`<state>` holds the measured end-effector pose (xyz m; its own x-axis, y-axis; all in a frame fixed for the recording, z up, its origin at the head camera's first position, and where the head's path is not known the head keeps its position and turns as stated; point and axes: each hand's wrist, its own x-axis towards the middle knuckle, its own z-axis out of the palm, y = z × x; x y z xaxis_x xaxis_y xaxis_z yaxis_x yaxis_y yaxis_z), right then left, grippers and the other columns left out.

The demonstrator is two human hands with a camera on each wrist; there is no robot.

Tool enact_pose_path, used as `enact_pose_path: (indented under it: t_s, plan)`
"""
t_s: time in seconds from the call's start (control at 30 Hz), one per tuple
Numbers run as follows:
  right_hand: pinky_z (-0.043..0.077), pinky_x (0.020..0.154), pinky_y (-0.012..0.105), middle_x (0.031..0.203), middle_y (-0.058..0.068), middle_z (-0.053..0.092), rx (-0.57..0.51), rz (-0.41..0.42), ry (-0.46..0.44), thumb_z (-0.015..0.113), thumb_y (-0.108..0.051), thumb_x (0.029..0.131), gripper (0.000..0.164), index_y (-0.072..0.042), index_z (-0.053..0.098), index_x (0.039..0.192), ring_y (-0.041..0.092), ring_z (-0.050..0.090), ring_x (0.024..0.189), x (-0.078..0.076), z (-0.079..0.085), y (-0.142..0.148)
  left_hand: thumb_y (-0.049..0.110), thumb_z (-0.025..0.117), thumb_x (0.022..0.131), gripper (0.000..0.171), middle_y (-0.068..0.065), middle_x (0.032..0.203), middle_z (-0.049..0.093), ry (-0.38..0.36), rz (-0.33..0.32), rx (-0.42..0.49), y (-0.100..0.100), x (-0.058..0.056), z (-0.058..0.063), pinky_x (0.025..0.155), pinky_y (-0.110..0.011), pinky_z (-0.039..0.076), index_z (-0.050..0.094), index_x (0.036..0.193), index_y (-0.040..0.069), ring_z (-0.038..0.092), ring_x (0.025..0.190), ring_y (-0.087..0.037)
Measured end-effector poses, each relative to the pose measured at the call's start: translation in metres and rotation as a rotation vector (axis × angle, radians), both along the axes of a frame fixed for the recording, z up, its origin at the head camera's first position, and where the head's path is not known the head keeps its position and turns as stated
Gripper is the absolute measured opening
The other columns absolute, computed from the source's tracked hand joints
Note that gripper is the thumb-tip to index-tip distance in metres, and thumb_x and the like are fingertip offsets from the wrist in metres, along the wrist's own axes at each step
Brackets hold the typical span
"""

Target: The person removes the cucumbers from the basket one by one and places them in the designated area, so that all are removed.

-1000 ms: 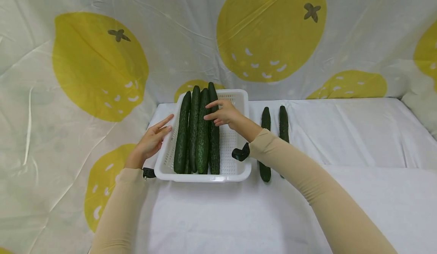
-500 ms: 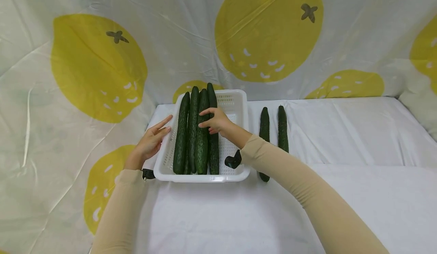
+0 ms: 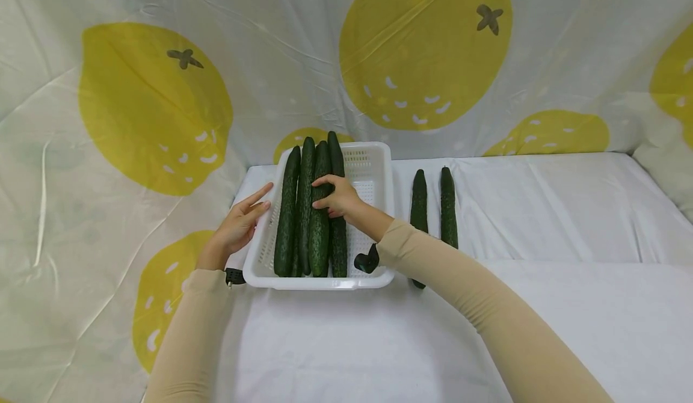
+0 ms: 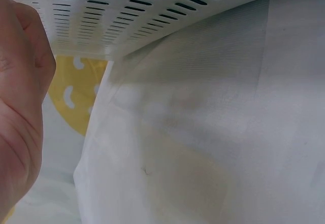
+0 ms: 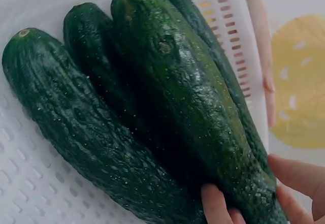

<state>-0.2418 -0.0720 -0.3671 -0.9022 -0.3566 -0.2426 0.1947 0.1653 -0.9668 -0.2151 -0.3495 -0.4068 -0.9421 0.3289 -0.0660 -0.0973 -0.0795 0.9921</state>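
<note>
Looks like the tidying step: right hand [image 3: 337, 197] curls round a bumpy dark cucumber [image 3: 319, 210] mid-frame in the slotted white plastic basket [image 3: 373, 162]; left hand [image 3: 238, 225], fingers straight, steadies its left wall; next probably two loose cucumbers [image 3: 432, 201] at right, needing a firm wrap grip.

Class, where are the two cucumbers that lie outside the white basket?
In the head view, the two cucumbers lie side by side on the white cloth, right of the white basket.

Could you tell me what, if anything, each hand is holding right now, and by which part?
The right hand grips a cucumber in the white basket around its middle. The left hand holds nothing; its straight fingers rest against the basket's left wall.
</note>
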Motion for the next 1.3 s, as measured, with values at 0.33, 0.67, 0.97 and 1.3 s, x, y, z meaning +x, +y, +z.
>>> enact_pose_path:
  t_s: [0.33,0.67,0.97,1.3]
  plan:
    - [0.06,0.065,0.043,0.087,0.011,0.055,0.03,-0.038,0.075,0.074,0.003,0.088,0.054,-0.018,0.059,0.136,0.023,0.055,0.07,0.006,-0.006,-0.004,0.01,0.045,0.107,0.055,0.0,0.125,0.063,0.007,0.0,-0.017,0.001,-0.001,-0.001,0.077,-0.026,0.057,0.028,0.159,0.018,0.065,0.099,-0.012]
    - [0.06,0.063,0.041,0.113,0.018,0.056,0.067,-0.035,0.131,0.079,0.003,0.083,0.064,-0.018,0.057,0.139,0.028,0.059,0.087,0.009,-0.01,-0.007,0.008,0.044,0.107,0.055,-0.002,0.123,0.064,0.017,-0.014,-0.003,-0.001,0.0,-0.002,0.074,-0.025,0.057,0.027,0.159,0.016,0.066,0.094,-0.012]
    - [0.058,0.058,0.04,0.126,0.022,0.055,-0.023,-0.049,0.089,0.079,0.009,0.08,0.066,-0.016,0.059,0.138,0.026,0.059,0.079,0.005,-0.012,-0.005,0.008,0.043,0.108,0.055,-0.001,0.124,0.064,0.011,-0.017,0.004,-0.001,-0.001,-0.002,0.074,-0.026,0.058,0.028,0.159,0.018,0.067,0.095,-0.013]
    - [0.058,0.059,0.039,0.117,0.022,0.061,-0.056,-0.063,0.026,0.079,0.009,0.08,0.065,-0.02,0.062,0.135,0.027,0.062,0.07,0.001,-0.013,-0.003,0.006,0.043,0.108,0.054,-0.001,0.122,0.065,0.019,-0.023,0.012,0.0,-0.001,-0.001,0.074,-0.026,0.058,0.029,0.159,0.017,0.067,0.095,-0.013]
